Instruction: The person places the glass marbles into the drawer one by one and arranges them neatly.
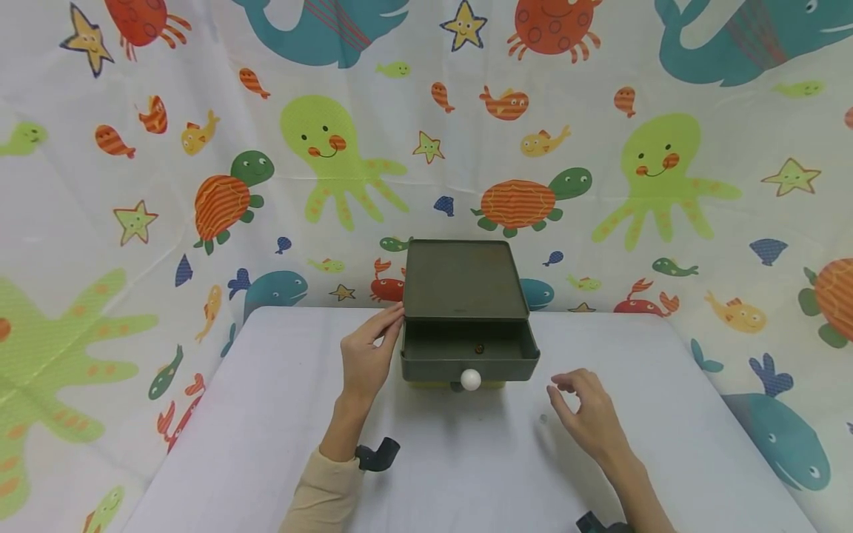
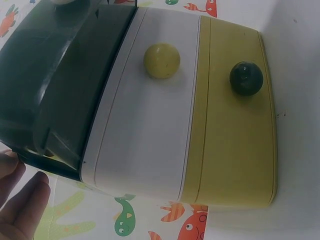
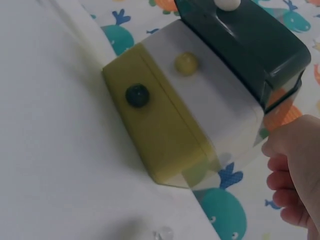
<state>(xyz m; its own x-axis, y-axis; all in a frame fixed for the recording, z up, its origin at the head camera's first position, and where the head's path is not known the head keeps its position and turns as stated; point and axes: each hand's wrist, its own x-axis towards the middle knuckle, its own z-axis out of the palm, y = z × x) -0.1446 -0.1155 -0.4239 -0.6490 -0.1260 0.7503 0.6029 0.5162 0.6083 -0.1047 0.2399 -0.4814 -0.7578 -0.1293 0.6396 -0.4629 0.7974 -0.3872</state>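
A small drawer box stands on the white table, its dark green top drawer (image 1: pixel 469 370) pulled out, with a white knob (image 1: pixel 470 380) in front. A tiny brownish, ring-like thing (image 1: pixel 480 349) lies inside that drawer. My left hand (image 1: pixel 369 352) touches the box's upper left side with its fingertips, beside the green lid (image 1: pixel 464 280). To the right of the drawer and apart from it is my right hand (image 1: pixel 586 411), fingers loosely bent, nothing visible between thumb and forefinger. Below the green tier are a white drawer (image 2: pixel 142 110) and a yellow drawer (image 2: pixel 235 140).
A tiny clear object (image 1: pixel 543 419) lies on the table (image 1: pixel 460 474) just left of the right hand. Behind the table hangs a white cloth (image 1: pixel 373 244) printed with sea animals. The yellow drawer has a dark green knob (image 3: pixel 137 95), the white one a yellow knob (image 3: pixel 186 63).
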